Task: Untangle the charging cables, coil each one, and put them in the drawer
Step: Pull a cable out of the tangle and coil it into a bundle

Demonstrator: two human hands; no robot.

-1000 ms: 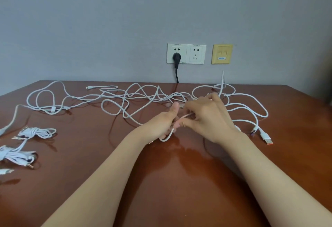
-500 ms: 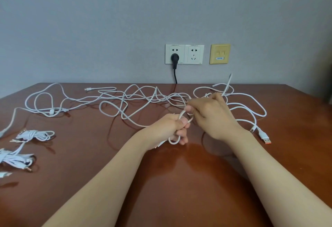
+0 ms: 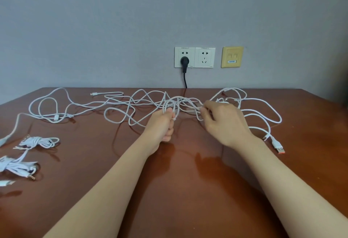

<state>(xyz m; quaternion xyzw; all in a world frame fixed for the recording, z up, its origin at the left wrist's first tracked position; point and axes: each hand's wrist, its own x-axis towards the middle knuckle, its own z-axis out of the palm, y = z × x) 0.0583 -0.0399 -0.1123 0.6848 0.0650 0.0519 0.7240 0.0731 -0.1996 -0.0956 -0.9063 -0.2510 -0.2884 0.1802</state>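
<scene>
While left hand point(image 3: 162, 125) grips cable loops point(image 3: 174, 105), right hand point(image 3: 225, 122) pinches strand point(image 3: 199, 108); two coiled bundles point(image 3: 38, 141) at left.

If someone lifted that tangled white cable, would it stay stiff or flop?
Probably flops: the white cable lies in loose loops on the table. Thin, so likely light. Crossing strands near the left hand and right hand would probably drag along.
</scene>
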